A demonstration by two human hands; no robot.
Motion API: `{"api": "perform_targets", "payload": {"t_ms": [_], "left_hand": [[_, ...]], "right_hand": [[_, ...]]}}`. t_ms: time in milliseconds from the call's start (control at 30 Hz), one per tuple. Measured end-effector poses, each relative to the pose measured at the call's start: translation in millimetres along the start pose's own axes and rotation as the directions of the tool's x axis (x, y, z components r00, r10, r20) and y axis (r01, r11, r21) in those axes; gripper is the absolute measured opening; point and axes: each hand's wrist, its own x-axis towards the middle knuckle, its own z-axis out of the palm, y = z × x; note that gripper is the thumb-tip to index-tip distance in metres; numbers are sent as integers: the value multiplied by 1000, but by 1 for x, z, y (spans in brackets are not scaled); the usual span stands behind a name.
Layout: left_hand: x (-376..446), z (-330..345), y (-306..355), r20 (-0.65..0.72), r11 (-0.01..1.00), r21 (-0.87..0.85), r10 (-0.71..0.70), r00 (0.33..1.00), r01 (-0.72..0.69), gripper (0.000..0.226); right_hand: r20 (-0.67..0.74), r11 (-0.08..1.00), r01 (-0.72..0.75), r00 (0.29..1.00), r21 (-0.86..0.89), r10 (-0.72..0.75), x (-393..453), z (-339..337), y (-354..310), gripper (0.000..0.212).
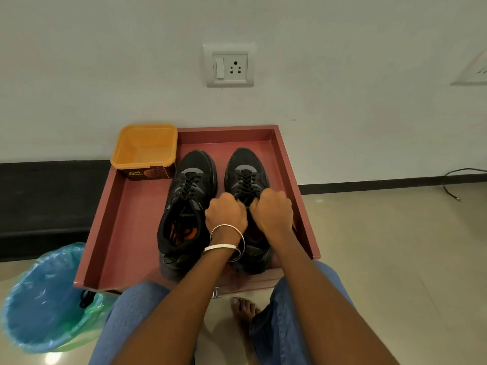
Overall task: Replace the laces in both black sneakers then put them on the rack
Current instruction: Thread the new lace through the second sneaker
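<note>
Two black sneakers stand side by side, toes toward the wall, in a reddish-brown tray (126, 222). The left sneaker (188, 206) is laced with black laces and its orange insole shows through the opening. The right sneaker (246, 172) is laced along its front too. My left hand (226, 213) and my right hand (272, 209) are both closed over the top of the right sneaker's lacing, gripping the lace ends near the tongue. My hands and forearms hide the rear half of that shoe.
An empty orange tub (145, 151) sits in the tray's far left corner. A bin lined with a blue bag (44, 299) stands on the floor at the left, a black lace over its rim. A wall with a socket (230, 65) is just behind. My knees and a bare foot are below the tray.
</note>
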Motion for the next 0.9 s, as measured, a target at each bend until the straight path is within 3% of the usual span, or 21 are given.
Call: {"api": "perform_targets", "payload": {"t_ms": [100, 233, 367, 567, 767, 900], "left_hand": [[3, -1, -2, 27, 995, 73, 61, 998, -63, 34], [4, 0, -2, -53, 956, 215, 215, 975, -199, 38], [6, 3, 0, -71, 955, 222, 216, 974, -195, 36], [4, -1, -4, -51, 982, 116, 156, 986, -149, 36], [-9, -11, -11, 12, 982, -72, 177, 984, -176, 38], [-16, -24, -13, -10, 989, -48, 141, 990, -141, 33]], "right_hand": [[-8, 1000, -23, 1000, 17, 23, 0, 2, 3, 28], [-17, 999, -41, 999, -11, 41, 0, 5, 4, 30], [-15, 999, -19, 1000, -42, 19, 2, 5, 4, 29], [6, 998, -26, 1000, 57, 26, 3, 2, 9, 32], [27, 932, -21, 1000, 363, 12, -6, -7, 19, 30], [16, 914, -47, 999, 402, 44, -18, -18, 18, 25]]}}
